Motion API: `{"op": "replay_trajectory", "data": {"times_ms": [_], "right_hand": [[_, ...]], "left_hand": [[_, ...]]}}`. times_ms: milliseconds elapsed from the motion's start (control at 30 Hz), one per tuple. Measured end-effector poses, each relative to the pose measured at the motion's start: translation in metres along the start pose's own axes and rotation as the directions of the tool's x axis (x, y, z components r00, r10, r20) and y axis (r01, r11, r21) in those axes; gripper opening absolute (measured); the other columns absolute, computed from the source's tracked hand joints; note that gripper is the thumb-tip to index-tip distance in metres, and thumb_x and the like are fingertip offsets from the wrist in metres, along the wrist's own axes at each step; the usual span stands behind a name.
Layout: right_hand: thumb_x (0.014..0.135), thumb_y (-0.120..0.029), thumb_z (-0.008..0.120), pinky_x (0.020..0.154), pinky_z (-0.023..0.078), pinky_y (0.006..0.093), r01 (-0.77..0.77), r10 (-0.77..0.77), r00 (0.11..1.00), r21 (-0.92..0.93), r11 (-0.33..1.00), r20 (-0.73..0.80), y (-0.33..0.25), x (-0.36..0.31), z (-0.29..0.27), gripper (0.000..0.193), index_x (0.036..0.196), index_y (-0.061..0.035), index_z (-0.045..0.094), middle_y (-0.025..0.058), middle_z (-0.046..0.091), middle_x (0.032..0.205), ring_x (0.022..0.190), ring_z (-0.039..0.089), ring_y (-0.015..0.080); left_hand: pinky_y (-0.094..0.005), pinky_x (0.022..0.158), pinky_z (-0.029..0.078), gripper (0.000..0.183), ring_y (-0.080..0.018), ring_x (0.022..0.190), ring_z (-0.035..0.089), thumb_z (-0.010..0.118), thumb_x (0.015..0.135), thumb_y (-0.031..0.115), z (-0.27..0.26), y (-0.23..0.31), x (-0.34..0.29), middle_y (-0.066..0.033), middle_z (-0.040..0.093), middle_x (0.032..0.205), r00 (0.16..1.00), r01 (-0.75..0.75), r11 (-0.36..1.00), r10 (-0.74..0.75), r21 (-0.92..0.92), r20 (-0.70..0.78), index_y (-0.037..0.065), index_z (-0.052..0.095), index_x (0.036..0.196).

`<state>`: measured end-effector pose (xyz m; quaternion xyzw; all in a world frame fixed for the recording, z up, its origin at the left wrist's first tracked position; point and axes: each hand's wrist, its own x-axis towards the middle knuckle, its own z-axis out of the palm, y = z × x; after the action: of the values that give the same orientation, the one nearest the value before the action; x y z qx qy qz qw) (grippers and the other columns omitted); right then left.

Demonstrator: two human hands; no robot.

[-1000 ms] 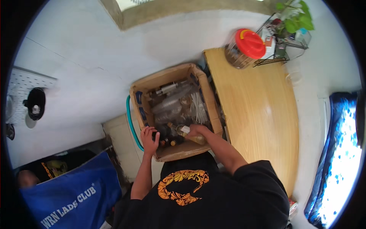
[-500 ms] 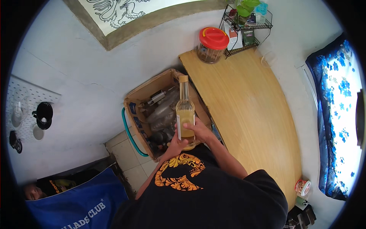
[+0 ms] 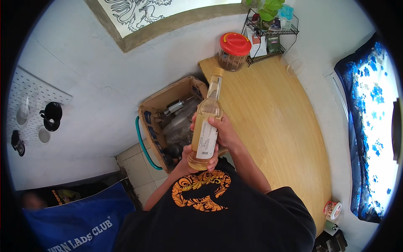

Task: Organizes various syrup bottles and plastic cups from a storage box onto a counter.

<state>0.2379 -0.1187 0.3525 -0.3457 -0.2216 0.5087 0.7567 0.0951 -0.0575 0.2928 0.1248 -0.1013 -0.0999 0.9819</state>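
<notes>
I hold a clear glass bottle (image 3: 205,122) with a yellowish liquid, a long neck and a pale label, upright in front of my chest. My right hand (image 3: 221,130) wraps around its middle from the right. My left hand (image 3: 194,158) cups its base from below. Behind the bottle stands an open cardboard box (image 3: 156,109) on the floor, holding several bottles and other items, partly hidden by the bottle and my hands.
A curved wooden counter (image 3: 273,126) runs along my right. At its far end stand a jar with a red lid (image 3: 233,50) and a black wire rack (image 3: 273,29) with a plant. A blue bag (image 3: 71,222) lies at lower left. A pegboard (image 3: 33,113) hangs left.
My hands were down in the box a second ago; they lifted the bottle out and now hold it up, closer to my chest. My view shifted toward the counter.
</notes>
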Motion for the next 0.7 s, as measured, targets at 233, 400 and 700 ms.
{"op": "replay_trajectory", "data": {"times_ms": [233,400,700], "right_hand": [[0.086,-0.041,0.069,0.077,0.059,0.0386,-0.026,0.029,0.999,-0.089,0.996,0.030,-0.010,-0.001,0.002,0.059,0.125,-0.0026,0.047,0.0138,0.064,0.105,0.093,0.068,0.0251],[0.092,-0.031,0.064,0.077,0.058,0.0379,0.001,-0.006,0.999,-0.143,0.990,-0.037,-0.015,-0.004,0.000,0.044,0.121,-0.0016,0.050,0.0122,0.065,0.103,0.091,0.068,0.0232],[0.093,-0.022,0.065,0.082,0.052,0.0303,0.060,-0.150,0.964,-0.373,0.926,-0.219,-0.009,-0.005,-0.044,0.041,0.125,-0.0032,0.048,0.0075,0.060,0.104,0.093,0.064,0.0155]], "left_hand": [[-0.0334,0.067,0.048,0.084,-0.0230,0.074,0.058,0.060,0.082,0.064,0.004,-0.017,0.008,-0.0135,0.056,0.089,0.977,-0.028,0.962,0.083,-0.271,0.195,-0.004,0.039,0.126],[-0.0344,0.072,0.050,0.085,-0.0247,0.084,0.060,0.055,0.085,0.067,-0.002,-0.017,0.005,-0.0159,0.058,0.100,0.994,-0.085,0.987,0.093,-0.135,0.058,-0.004,0.041,0.131],[-0.0375,0.084,0.053,0.081,-0.0252,0.100,0.062,0.044,0.090,0.069,-0.011,-0.011,0.012,-0.0160,0.058,0.114,0.845,0.053,0.841,0.249,0.538,-0.473,0.000,0.042,0.133]]}}
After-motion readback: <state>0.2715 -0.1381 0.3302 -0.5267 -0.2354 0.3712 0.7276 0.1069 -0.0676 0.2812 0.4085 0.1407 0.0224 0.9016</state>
